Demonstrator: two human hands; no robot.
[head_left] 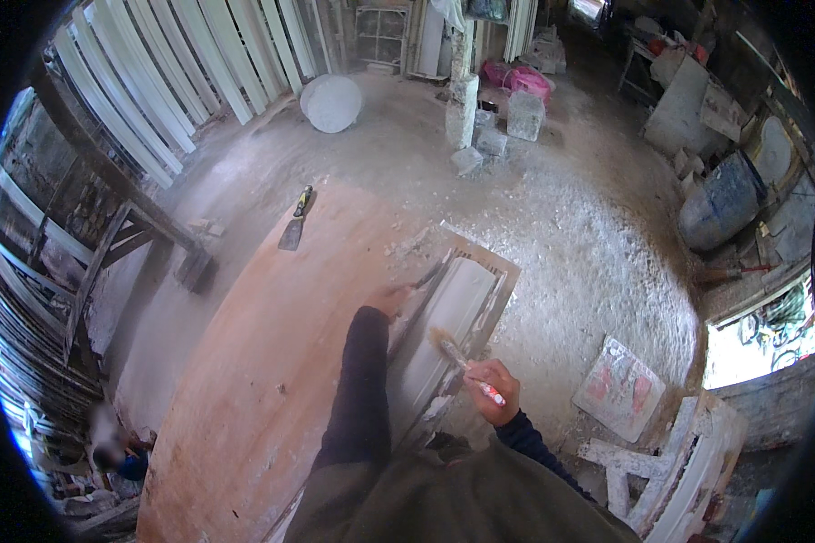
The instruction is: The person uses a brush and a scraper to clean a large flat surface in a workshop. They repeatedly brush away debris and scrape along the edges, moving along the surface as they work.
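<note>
My right hand [493, 391] grips a paintbrush [455, 351] by its handle, which is white and red at the end. The brush's pale bristles touch or hover just over a long white moulded piece [453, 294]; I cannot tell which. This piece lies lengthwise on a brown board [505, 270], with white residue along its edges. On its left side, my left hand [391, 299] is closed near a thin dark strip or blade [433, 273]. What those fingers hold is too small and partly hidden to make out.
A putty knife [295, 219] lies ahead on the wide reddish-brown board [254, 380]. White crumbs [412, 244] are scattered nearby. To the right are a square slab [619, 387] and a white-crusted wooden frame [670, 466]. A post [462, 109], a round white disc [331, 102] and leaning white strips [181, 63] stand farther off.
</note>
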